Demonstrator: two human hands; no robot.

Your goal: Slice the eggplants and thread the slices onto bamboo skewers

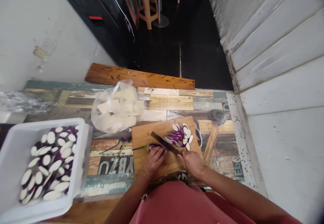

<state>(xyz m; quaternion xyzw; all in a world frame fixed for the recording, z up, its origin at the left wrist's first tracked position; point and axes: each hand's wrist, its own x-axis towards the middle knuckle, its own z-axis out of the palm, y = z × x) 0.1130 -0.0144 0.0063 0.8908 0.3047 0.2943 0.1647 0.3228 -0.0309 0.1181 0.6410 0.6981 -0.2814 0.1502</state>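
A wooden cutting board (pixel 141 133) lies on the table in front of me. My left hand (pixel 155 158) presses an eggplant (pixel 153 146) against it, fingers curled over the purple body, stem end pointing left. In my right hand (pixel 192 161) is the handle of a kitchen knife (pixel 162 140), its dark blade slanting up and left across the eggplant beside my left fingertips. Beyond the blade, toward the right of the board, lies a pile of eggplant slices (pixel 178 134) with white faces and purple skin. My left fingers partly hide the eggplant.
At the left stands a white plastic bin (pixel 82 129) holding many eggplant slices. A clear bag (pixel 117 109) with pale pieces sits behind the board. Eggplant stem trimmings (pixel 123 143) lie left of it; thin sticks (pixel 211 144) and a grey bundle (pixel 218 117) lie right.
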